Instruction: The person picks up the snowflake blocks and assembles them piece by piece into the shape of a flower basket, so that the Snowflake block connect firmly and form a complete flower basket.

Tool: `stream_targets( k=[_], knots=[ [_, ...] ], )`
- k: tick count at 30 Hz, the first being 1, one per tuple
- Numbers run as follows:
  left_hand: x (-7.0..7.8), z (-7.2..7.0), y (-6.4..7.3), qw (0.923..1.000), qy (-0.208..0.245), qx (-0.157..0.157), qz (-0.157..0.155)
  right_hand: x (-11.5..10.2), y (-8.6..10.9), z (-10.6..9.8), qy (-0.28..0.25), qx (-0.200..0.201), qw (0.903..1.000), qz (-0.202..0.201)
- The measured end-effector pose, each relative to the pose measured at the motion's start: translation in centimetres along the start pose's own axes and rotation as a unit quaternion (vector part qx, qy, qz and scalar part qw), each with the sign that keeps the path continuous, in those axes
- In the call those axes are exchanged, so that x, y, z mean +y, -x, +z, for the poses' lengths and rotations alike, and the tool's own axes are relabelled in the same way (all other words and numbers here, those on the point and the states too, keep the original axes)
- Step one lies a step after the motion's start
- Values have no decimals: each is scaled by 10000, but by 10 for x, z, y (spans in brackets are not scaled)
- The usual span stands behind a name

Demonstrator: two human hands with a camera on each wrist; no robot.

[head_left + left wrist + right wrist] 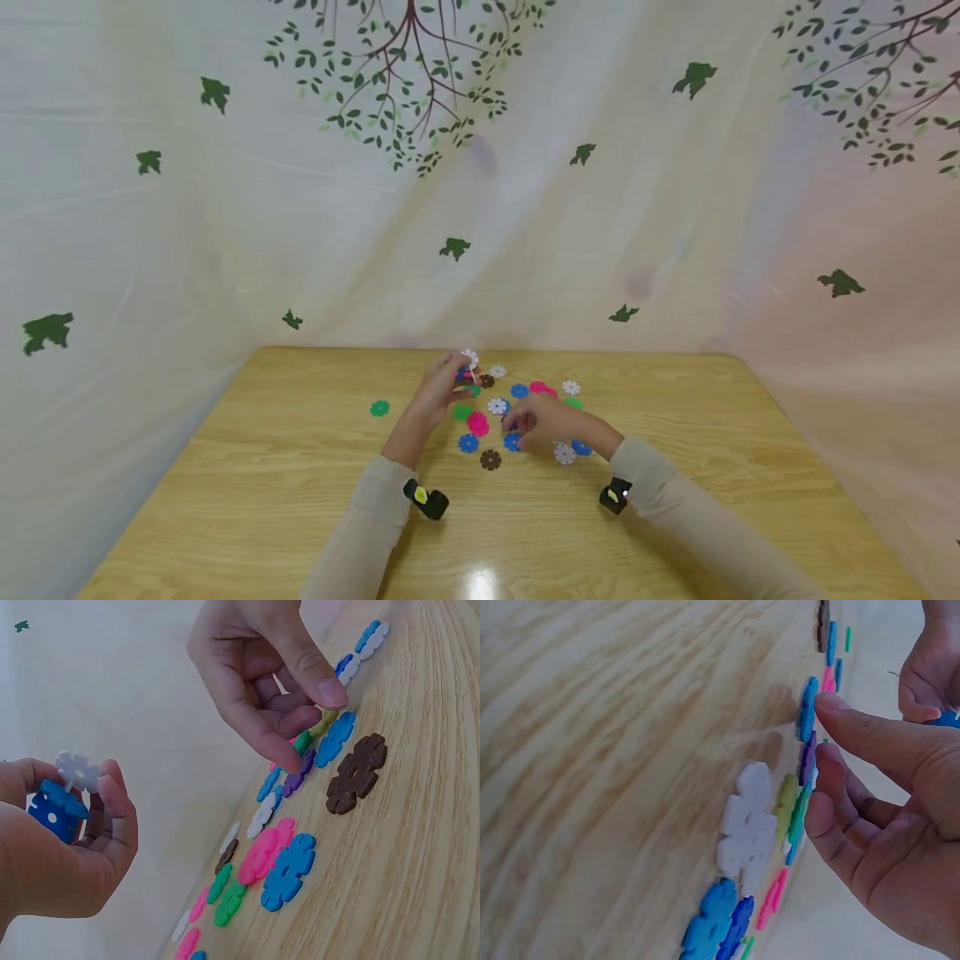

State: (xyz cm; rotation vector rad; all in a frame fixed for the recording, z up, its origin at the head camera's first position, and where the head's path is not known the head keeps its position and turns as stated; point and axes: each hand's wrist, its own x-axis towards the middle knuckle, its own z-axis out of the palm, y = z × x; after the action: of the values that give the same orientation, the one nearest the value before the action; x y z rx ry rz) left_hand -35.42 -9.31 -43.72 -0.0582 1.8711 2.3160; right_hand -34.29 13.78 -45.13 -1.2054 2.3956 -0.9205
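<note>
A: ok so what are the hands up to?

B: Left hand [71, 859] is up off the table [262, 500], fingers curled around a little cluster of plastic flower discs: a white notched disc [77, 770] standing on top, with what looks like a couple of blue notched discs [52, 817] under it. They look slotted together.

A: and the right one?

B: Right hand [889, 825] has nothing in it that I can see. Thumb and fingers are bent with a modest gap between them, low over the loose pieces. Closest are a purple disc [300, 776] and a bright blue disc [335, 740]. Can't tell if the thumb is actually touching the blue one.

A: where's the rest?

B: Scattered flat mid-table. Brown disc [491, 459] is nearest the person, with a hot pink disc [477, 424] a bit beyond it. White disc pair-mate thing, i.e. a loose white disc [565, 453], sits by the right wrist. One green disc [379, 408] is off on its own, left of the left hand.

A: background?

B: Pale cloth backdrop [525, 292] printed with leafy branches and green birds.
</note>
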Motion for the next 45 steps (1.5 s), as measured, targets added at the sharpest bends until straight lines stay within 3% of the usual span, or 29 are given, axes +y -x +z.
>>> stream_targets(
  k=[5, 10, 13, 17, 21, 28, 35, 41, 45],
  knots=[
    [1, 0, 1, 9997, -177, -123, 93, 2, 1, 2, 76, 14, 10000, 26],
    [1, -4, 2, 9980, -550, -197, 237, 1, 2, 2, -84, 28, 9978, 659],
    [2, -6, 4, 9963, -768, -203, 327, 0, 4, 2, -153, 54, 9963, 844],
    [4, -6, 5, 9949, -895, -217, 407, -1, 7, 1, -412, 96, 9961, 769],
    [5, -5, 5, 9939, -958, -214, 494, 2, 10, -1, -621, 180, 9969, 438],
    [4, -5, 4, 9909, -1102, -237, 734, 4, 8, -11, -825, 665, 9931, 503],
    [5, -5, 5, 9899, -1077, -414, 825, -6, -2, -26, -1355, 1137, 9820, 670],
    [3, -5, 1, 9885, -1183, -542, 775, -15, -13, -31, -1573, 1637, 9727, 481],
    [1, -4, 1, 9872, -1219, -565, 856, -19, -20, -28, -1446, 2086, 9669, 257]
  ],
)
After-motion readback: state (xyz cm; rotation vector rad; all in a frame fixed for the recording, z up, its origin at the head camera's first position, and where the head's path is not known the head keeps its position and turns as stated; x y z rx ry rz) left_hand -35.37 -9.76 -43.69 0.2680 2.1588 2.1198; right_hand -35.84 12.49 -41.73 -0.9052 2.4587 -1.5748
